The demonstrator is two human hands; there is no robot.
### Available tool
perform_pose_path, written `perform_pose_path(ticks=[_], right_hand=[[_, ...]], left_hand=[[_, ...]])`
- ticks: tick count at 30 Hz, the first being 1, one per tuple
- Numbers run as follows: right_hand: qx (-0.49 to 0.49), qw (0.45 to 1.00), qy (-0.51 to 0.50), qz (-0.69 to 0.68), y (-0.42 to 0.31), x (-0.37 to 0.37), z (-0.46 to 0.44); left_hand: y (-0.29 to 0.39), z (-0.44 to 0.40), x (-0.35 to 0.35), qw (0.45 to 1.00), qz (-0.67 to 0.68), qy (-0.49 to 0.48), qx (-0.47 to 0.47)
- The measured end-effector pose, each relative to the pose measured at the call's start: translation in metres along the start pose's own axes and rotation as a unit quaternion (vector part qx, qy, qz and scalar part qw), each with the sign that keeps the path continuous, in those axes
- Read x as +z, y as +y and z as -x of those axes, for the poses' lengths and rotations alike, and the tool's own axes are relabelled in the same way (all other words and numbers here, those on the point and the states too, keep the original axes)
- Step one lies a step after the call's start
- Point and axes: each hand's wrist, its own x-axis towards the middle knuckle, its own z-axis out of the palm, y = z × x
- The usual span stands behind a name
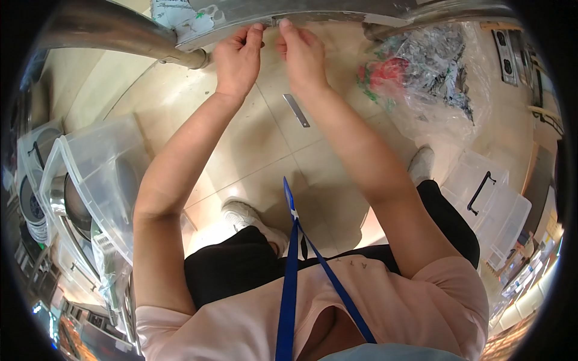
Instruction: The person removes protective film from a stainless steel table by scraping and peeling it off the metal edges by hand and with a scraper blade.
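Note:
Both of my hands are raised at the lower edge of a grey metal panel [313, 13], close to each other. My left hand [238, 59] is closed, thumb and fingers pinched at that edge. Beside it, my right hand [303, 54] is also pinched, with its thumb tip against the edge; its fingers are slightly blurred. Whatever is between the fingers is too small or hidden to name. A small dark gap or fitting [272, 21] shows between the two thumbs. Below my hands, a flat metal strip [296, 111] with a hole at one end lies on the tiled floor.
A round metal leg [120, 36] stands at upper left. On the right lies a clear plastic bag [433, 72] with grey and red wrapping. Clear plastic bins [99, 171] with pans are at left; another clear bin [481, 201] is at right. A blue lanyard [290, 283] hangs forward.

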Motion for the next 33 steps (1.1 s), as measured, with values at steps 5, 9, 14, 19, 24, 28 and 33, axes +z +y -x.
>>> perform_pose_path(ticks=[5, 9, 14, 19, 24, 28, 33], right_hand=[[0.231, 0.917, -0.067, -0.319, -0.022, 0.012, -0.009], [0.202, 0.911, -0.112, -0.342, 0.001, 0.007, -0.023], [0.245, 0.893, -0.059, -0.372, -0.008, 0.001, -0.01], [0.243, 0.883, -0.06, -0.397, -0.009, 0.008, -0.013], [0.226, 0.902, -0.068, -0.361, 0.001, 0.003, -0.021], [0.205, 0.923, -0.096, -0.31, 0.005, -0.002, -0.023], [0.175, 0.93, -0.114, -0.304, 0.004, -0.006, -0.024]], left_hand=[[0.001, -0.001, 0.001, 0.999, 0.007, 0.031, 0.016], [0.003, -0.003, 0.001, 0.999, 0.003, 0.034, -0.012], [0.001, -0.003, 0.004, 0.999, -0.009, 0.022, -0.025], [0.017, 0.0, 0.009, 0.995, 0.077, 0.025, -0.062], [0.009, -0.003, 0.009, 0.996, 0.042, 0.027, -0.074], [0.022, -0.004, 0.014, 0.993, 0.02, 0.019, -0.111], [0.018, -0.007, 0.026, 0.992, 0.041, 0.048, -0.106]])
